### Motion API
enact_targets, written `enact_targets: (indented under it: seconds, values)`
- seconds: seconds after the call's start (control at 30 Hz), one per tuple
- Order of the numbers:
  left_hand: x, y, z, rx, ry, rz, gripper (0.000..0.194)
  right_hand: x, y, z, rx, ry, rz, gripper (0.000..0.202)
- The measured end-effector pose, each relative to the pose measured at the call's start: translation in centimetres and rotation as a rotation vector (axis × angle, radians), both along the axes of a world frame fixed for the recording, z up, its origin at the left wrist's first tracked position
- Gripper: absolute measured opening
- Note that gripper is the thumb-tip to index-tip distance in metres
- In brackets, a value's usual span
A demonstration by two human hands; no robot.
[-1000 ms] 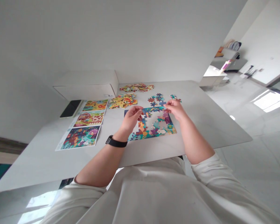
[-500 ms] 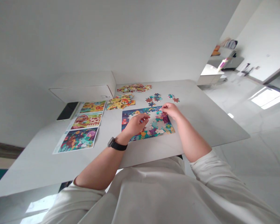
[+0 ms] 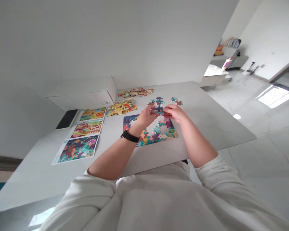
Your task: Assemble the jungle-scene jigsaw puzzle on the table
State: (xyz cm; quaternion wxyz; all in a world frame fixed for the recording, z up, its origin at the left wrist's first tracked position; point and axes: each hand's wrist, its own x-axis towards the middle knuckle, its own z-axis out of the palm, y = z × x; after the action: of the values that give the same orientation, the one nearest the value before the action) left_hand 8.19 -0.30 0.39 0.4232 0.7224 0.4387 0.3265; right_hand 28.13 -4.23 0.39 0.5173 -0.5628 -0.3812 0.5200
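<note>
Over the top edge of a partly filled jigsaw puzzle [image 3: 170,134], my left hand [image 3: 146,118] and my right hand [image 3: 175,113] face each other. A dark blue puzzle piece [image 3: 159,109] with a small orange mark is pinched between their fingertips, one hand at each side. The puzzle shows animals and plants in blue, purple and teal; a pale gap lies in its middle, partly hidden by my left hand. Just behind my fingers is a small group of loose blue and brown pieces [image 3: 159,100]. A black watch is on my left wrist.
Two loose pieces [image 3: 177,101] lie at the right. Yellow pieces [image 3: 121,107] and a red-yellow heap [image 3: 136,92] sit farther back. At the left are a sheet with three pictures [image 3: 78,149], a dark phone [image 3: 66,119] and a white box [image 3: 82,99] against the wall.
My left hand has moved right and up, away from the puzzle's middle. My right hand has shifted slightly left. A dark blue piece now shows between both hands' fingertips. The view has shifted slightly.
</note>
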Motion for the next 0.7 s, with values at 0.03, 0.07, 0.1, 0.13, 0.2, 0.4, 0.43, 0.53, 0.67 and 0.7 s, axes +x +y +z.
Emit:
enact_targets:
  seconds: [0.03,0.07,0.1,0.13,0.2,0.4,0.43,0.53,0.67,0.7]
  values:
    - [0.5,0.3,-0.1,-0.032,-0.011,-0.017,0.038,0.3,0.0,0.0,0.011,-0.013,-0.008,0.014]
    - [0.8,0.6,-0.2,-0.054,-0.009,-0.032,0.036,0.6,0.1,0.0,0.026,-0.038,-0.024,0.013]
    - [1.0,0.8,-0.3,-0.064,0.005,-0.04,0.036,1.0,0.2,0.0,0.041,-0.077,-0.048,0.012]
    - [1.2,1.0,-0.4,-0.059,0.027,-0.038,0.036,1.5,0.3,0.0,0.054,-0.127,-0.081,0.013]
    - [1.2,1.3,-0.8,-0.032,0.097,-0.02,0.039,2.4,0.6,-0.2,0.069,-0.248,-0.16,0.015]
    - [1.1,1.4,-2.5,0.054,0.298,-0.022,0.045,4.3,1.9,-2.2,0.073,-0.538,-0.202,0.016]
    - [1.1,1.4,-2.7,0.069,0.322,-0.019,0.045,4.4,2.1,-2.5,0.076,-0.573,-0.187,0.017]
    - [1.3,1.2,-3.2,0.086,0.379,-0.011,0.045,4.6,2.5,-3.4,0.093,-0.674,-0.155,0.02]
    - [1.3,0.7,-2.9,0.09,0.415,-0.022,0.044,4.4,2.6,-3.7,0.078,-0.794,-0.15,0.021]
    - [1.4,0.6,-2.8,0.097,0.426,-0.022,0.044,4.2,2.5,-3.6,0.067,-0.822,-0.148,0.02]
